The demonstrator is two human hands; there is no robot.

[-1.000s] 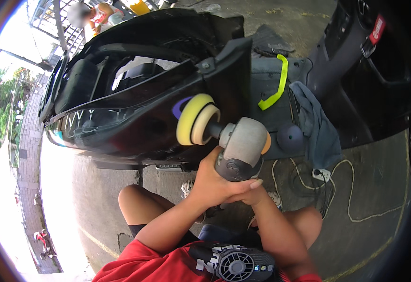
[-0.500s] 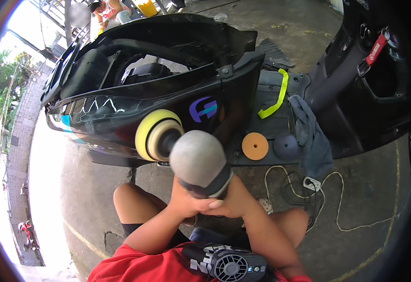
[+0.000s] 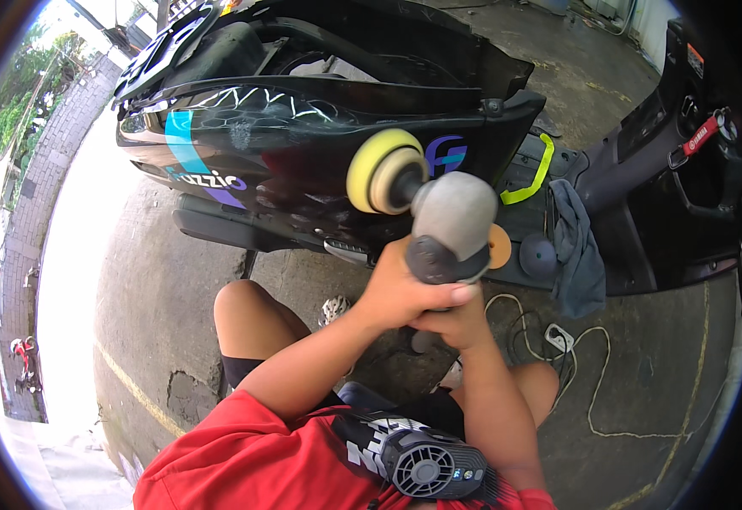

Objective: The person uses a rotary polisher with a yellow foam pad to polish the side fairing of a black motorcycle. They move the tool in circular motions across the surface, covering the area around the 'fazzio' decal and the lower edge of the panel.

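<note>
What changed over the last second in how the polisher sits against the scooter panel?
The polisher with its yellow foam pad swept left along the black scooter panel, then back toward the purple emblem. Both hands, left hand and right hand, kept their grip; orange disc and grey rag stayed.

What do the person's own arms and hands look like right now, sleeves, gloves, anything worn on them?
Both forearms are bare from the elbow down. The left hand and right hand wear no gloves, and no watch, ring or band shows on either. The only clothing near the arms is a red shirt with short sleeves that end above the elbows. No cables or markings run along the arms.
</note>
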